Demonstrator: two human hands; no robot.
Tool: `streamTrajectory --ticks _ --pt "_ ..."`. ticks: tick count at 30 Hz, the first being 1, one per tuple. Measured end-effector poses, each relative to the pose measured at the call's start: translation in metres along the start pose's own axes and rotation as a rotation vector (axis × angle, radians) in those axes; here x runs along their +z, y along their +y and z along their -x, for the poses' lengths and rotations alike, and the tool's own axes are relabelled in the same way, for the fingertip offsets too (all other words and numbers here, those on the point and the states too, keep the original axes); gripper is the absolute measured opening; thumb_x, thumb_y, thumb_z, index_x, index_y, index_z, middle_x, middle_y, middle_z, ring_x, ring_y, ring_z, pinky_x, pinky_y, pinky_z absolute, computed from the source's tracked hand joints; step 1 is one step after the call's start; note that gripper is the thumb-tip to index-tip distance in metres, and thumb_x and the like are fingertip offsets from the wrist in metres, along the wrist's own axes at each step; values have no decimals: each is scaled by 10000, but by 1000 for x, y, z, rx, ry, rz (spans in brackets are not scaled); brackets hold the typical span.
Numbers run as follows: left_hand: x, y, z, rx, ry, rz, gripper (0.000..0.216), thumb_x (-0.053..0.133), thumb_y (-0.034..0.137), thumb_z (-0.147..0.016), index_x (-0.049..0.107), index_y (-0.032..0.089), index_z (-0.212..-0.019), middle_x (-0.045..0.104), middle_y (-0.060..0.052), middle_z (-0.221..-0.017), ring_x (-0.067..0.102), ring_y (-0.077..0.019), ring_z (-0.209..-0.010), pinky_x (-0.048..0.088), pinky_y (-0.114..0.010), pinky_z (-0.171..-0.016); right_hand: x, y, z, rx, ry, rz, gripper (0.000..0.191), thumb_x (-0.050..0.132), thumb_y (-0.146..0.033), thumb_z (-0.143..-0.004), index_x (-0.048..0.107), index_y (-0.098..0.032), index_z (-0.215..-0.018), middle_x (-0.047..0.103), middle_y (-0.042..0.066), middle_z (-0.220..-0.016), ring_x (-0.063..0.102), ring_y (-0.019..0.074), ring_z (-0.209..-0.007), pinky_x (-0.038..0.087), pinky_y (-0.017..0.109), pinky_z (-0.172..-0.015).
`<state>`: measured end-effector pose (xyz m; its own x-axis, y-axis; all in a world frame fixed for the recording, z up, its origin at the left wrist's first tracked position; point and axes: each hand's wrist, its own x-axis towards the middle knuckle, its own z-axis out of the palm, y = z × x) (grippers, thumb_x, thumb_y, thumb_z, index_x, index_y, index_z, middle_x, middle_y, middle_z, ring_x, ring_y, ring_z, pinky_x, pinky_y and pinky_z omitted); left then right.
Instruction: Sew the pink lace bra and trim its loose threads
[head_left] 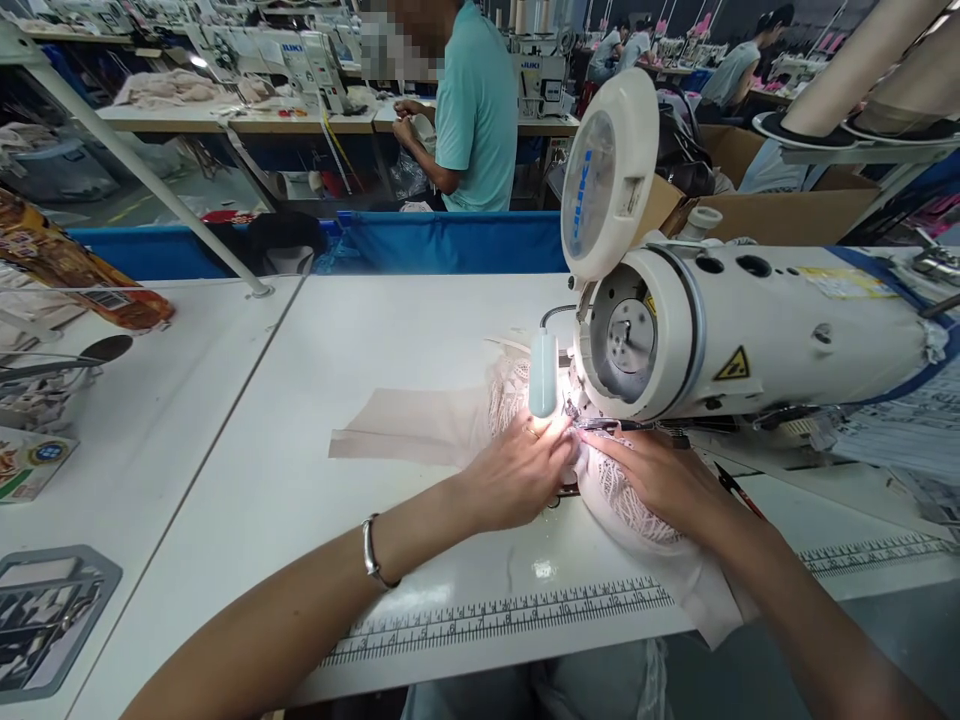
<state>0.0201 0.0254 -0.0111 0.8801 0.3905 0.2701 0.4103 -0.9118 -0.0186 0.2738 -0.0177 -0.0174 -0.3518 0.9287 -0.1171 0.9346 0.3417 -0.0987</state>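
A pale pink lace garment piece [634,505] lies beneath the head of a white sewing machine [780,330], close to the lit needle area. My left hand [517,472] is left of the needle, its fingers drawn together on the fabric edge. On the right, my right hand [664,480] rests on the lace with its fingers stretched toward the needle; its thumb is hidden. A flat sheer fabric strip [412,428] trails left from the lace across the table. My fingers and the machine hide the exact stitching spot.
A small lamp [543,375] hangs just above my left fingers. The machine's round cover [609,180] stands raised. A printed ruler [510,620] runs along the table's front edge. Dark-tipped tweezers or snips [739,490] lie by my right wrist. A person in a teal shirt [480,110] works beyond.
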Motion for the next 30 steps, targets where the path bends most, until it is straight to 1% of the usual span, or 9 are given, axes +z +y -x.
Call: streamTrajectory --ticks 2,3,5,9,12,17,22,26,30 --pt "1 1 1 67 -38 36 317 424 72 -921 548 60 -1213 602 -184 -1213 573 -247 -962 451 -372 -802 0 0 1 -41 54 -25 600 346 -87 -947 537 -338 -1457 587 42 -1304 595 246 -1139 571 324 -837" --pt "1 1 2 83 -53 45 320 408 21 -900 554 63 -1181 616 -168 -1159 569 -228 -905 444 -348 -749 0 0 1 -62 81 -29 586 364 -88 -941 559 -323 -1440 598 46 -1287 593 241 -1139 564 308 -849" --pt "1 1 1 78 -51 30 305 375 -15 -902 558 66 -1131 625 -154 -1107 557 -209 -843 429 -334 -700 1 -1 3 -86 132 -23 554 386 -101 -936 597 -298 -1409 617 53 -1248 600 236 -1114 558 285 -845" --pt "0 -2 1 29 -23 -10 257 377 3 -929 561 86 -1088 637 -124 -1070 550 -205 -823 403 -325 -668 0 -2 5 -81 188 11 521 363 -134 -947 630 -285 -1368 628 51 -1210 632 222 -1006 557 255 -723" --pt "1 -4 0 6 0 -32 257 394 -5 -930 563 107 -1088 644 -99 -1079 554 -194 -832 380 -314 -666 0 -3 5 -94 184 37 522 356 -139 -948 619 -283 -1375 625 60 -1195 634 223 -979 545 261 -707" --pt "3 -10 0 1 29 -30 204 406 87 -993 584 125 -1085 652 -95 -1138 567 -192 -822 344 -316 -628 2 -4 4 -124 185 61 526 361 -128 -939 599 -264 -1388 625 75 -1153 633 223 -914 525 269 -707" --pt "4 -19 -1 -19 19 19 339 379 -40 -903 613 132 -1077 667 -86 -1169 580 -177 -814 338 -314 -622 -1 -8 3 -120 195 45 535 364 -116 -929 597 -270 -1385 626 71 -1114 636 208 -818 484 259 -617" --pt "5 -24 -3 -40 29 53 385 358 -50 -898 632 151 -1079 681 -80 -1132 580 -166 -818 375 -312 -670 -5 -12 4 -98 188 -11 502 343 -124 -936 612 -230 -1347 636 65 -1046 626 191 -742 454 257 -574" --pt "4 -27 -4 -39 59 82 343 362 40 -974 644 169 -1119 692 -87 -1082 590 -187 -886 434 -347 -771 -8 -15 6 -67 195 -58 447 387 -142 -928 619 -217 -1303 644 68 -1101 630 201 -785 474 256 -638"
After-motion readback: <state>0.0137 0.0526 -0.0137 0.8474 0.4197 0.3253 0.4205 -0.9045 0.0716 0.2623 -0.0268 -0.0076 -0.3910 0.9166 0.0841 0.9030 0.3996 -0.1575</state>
